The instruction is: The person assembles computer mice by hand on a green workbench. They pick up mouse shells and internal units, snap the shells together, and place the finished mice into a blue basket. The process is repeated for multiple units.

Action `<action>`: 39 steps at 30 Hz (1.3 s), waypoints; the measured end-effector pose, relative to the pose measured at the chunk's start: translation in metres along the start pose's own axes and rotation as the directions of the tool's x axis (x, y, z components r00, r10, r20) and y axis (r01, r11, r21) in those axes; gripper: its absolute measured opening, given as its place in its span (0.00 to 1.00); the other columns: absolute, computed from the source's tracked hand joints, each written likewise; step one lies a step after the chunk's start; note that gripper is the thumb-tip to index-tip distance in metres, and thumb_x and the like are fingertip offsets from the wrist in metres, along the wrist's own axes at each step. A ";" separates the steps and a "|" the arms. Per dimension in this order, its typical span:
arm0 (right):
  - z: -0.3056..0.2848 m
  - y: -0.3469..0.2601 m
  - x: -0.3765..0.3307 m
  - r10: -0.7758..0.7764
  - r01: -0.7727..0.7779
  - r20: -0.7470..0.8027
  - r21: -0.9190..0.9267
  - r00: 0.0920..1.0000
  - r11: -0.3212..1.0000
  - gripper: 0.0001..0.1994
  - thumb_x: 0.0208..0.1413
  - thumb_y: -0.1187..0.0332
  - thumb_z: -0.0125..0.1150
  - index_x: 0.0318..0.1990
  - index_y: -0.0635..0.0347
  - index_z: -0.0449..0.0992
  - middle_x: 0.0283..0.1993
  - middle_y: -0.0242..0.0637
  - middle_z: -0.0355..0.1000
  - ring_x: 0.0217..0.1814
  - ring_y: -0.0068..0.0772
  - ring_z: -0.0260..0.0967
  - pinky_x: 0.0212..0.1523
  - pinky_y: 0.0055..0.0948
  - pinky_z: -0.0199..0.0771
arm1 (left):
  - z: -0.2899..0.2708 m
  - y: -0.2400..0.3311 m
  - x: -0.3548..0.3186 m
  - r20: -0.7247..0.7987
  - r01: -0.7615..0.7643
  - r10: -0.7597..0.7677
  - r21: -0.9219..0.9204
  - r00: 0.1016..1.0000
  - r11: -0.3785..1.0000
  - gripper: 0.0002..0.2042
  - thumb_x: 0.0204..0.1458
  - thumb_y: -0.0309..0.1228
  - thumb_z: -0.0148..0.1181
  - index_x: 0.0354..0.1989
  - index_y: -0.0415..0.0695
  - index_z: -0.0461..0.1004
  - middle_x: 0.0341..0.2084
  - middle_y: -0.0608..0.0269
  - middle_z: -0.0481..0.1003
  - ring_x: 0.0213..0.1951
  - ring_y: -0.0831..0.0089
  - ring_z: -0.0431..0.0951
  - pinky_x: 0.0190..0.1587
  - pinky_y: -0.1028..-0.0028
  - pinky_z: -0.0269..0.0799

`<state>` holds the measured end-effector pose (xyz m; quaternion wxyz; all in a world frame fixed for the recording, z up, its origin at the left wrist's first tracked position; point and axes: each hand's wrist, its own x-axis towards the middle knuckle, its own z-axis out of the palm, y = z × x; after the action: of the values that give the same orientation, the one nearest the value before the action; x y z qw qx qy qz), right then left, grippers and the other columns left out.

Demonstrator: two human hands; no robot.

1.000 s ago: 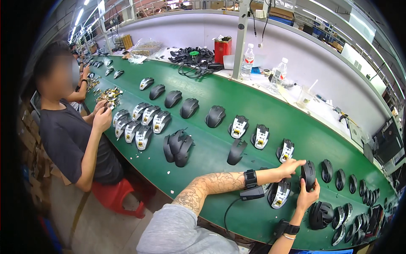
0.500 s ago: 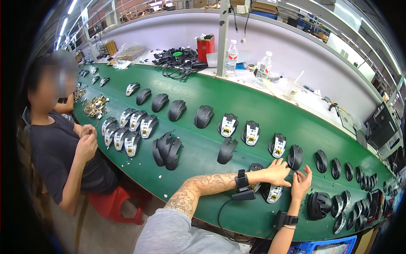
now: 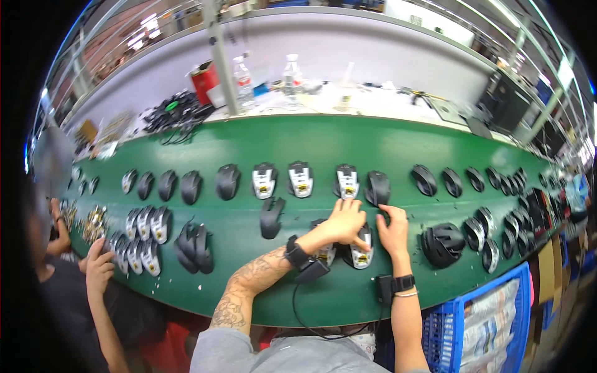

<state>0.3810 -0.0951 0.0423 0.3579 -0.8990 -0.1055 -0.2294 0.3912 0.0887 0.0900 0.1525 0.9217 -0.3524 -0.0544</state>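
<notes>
My left hand (image 3: 344,224) reaches over two opened computer mice with white inner frames, its fingers spread toward the lower end of another opened mouse (image 3: 346,182) in the row. Its thumb lies over the opened mouse (image 3: 360,253) beneath it; a second opened mouse (image 3: 324,253) is partly hidden by the wrist. My right hand (image 3: 393,230) is held with fingers apart just below a closed black mouse (image 3: 377,188); whether the fingertips touch it, I cannot tell. Neither hand visibly grips anything. Both wrists wear black straps with boxy devices.
Several mice line the green bench (image 3: 249,298). Loose black top shells (image 3: 270,217) lie left, with a pile of shells (image 3: 194,248) beyond. Stacked black shells (image 3: 443,245) stand right. A blue crate (image 3: 457,323) sits below the right edge. A co-worker's hand (image 3: 99,267) is at far left.
The view has turned rightward, so the bench now runs level and the co-worker slips toward the left rim. Both my hands stay near the same mice, with little visible shift.
</notes>
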 end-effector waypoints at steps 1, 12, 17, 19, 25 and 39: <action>0.001 -0.005 0.000 -0.010 0.010 0.005 -0.014 1.000 1.000 0.19 0.44 0.72 0.62 0.46 0.64 0.71 0.45 0.45 0.70 0.52 0.46 0.62 0.55 0.38 0.61 | 0.000 0.001 -0.002 0.023 0.015 -0.015 -0.016 1.000 1.000 0.44 0.30 0.61 0.66 0.42 0.27 0.69 0.55 0.35 0.57 0.59 0.43 0.52 0.61 0.49 0.48; -0.003 -0.011 0.000 0.018 -0.015 -0.034 0.088 0.999 0.996 0.19 0.50 0.69 0.59 0.50 0.65 0.70 0.52 0.47 0.67 0.57 0.46 0.61 0.58 0.38 0.60 | -0.025 0.013 0.000 0.114 0.023 0.024 -0.391 0.993 0.920 0.41 0.25 0.47 0.75 0.44 0.30 0.64 0.34 0.43 0.71 0.40 0.56 0.72 0.43 0.64 0.68; -0.010 -0.025 0.002 0.156 -0.107 -0.152 0.288 0.976 0.952 0.10 0.53 0.71 0.56 0.42 0.65 0.74 0.41 0.45 0.73 0.44 0.43 0.70 0.45 0.34 0.68 | -0.027 0.007 0.003 -0.216 0.012 -0.133 -0.485 0.967 0.874 0.36 0.22 0.38 0.76 0.42 0.40 0.64 0.23 0.57 0.68 0.27 0.67 0.70 0.30 0.69 0.66; -0.011 -0.028 0.002 0.191 -0.119 -0.191 0.337 0.963 0.934 0.09 0.53 0.72 0.55 0.40 0.65 0.75 0.37 0.44 0.73 0.40 0.42 0.70 0.41 0.33 0.69 | -0.030 0.003 0.008 -0.187 0.084 -0.203 -0.503 0.961 0.860 0.34 0.22 0.38 0.76 0.40 0.39 0.66 0.25 0.58 0.70 0.29 0.69 0.71 0.33 0.69 0.68; -0.043 -0.041 -0.001 0.099 -0.156 -0.252 -0.216 0.963 0.964 0.10 0.43 0.75 0.60 0.36 0.63 0.72 0.35 0.42 0.67 0.42 0.43 0.64 0.42 0.36 0.66 | -0.016 -0.005 0.012 0.045 0.106 -0.101 -0.633 0.994 0.767 0.33 0.26 0.39 0.76 0.42 0.36 0.70 0.33 0.57 0.73 0.38 0.71 0.74 0.42 0.73 0.70; -0.074 -0.006 -0.029 0.145 -0.196 -0.148 -0.888 0.978 0.416 0.09 0.42 0.72 0.59 0.34 0.63 0.73 0.36 0.34 0.65 0.41 0.32 0.65 0.35 0.23 0.72 | -0.006 0.016 0.002 -0.156 -0.015 -0.022 -0.231 0.988 0.973 0.39 0.38 0.44 0.69 0.56 0.35 0.59 0.52 0.43 0.60 0.57 0.50 0.55 0.58 0.59 0.57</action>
<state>0.3291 -0.1429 0.0790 -0.1505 -0.9513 0.1325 -0.2343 0.3839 0.0771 0.1010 0.2863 0.8996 -0.3289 -0.0225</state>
